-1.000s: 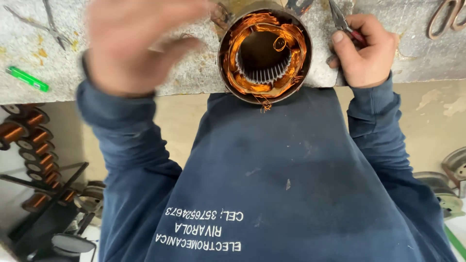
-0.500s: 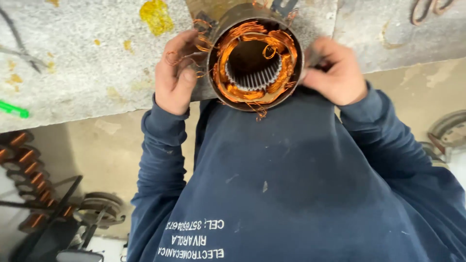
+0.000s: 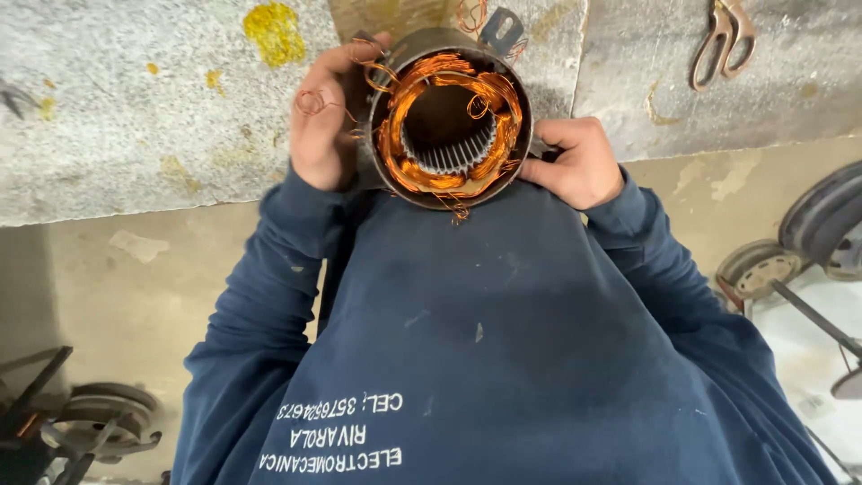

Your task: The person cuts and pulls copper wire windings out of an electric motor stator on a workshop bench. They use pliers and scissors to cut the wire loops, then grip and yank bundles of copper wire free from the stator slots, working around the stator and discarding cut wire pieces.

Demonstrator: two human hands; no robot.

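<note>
Hands hold tight: I see my left hand (image 3: 321, 121) and right hand (image 3: 575, 162) gripping the round motor shell (image 3: 449, 112) with copper wire.

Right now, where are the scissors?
In the head view, the scissors lie at the upper right on the stone bench, beyond the right hand.

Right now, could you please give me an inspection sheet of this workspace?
Surface: grey speckled stone bench, yellow stains, worn edge.
Job's things: motor stator at the bench edge, open end up, copper windings around a toothed core.
Clutter: scissors on the bench, far right.
Hands: left hand against the stator's left side; right hand against its right side.
Cables: loose copper wire strands curling over the left hand.
Surroundings: metal wheels and parts on the floor; dark blue sweatshirt below.
</note>
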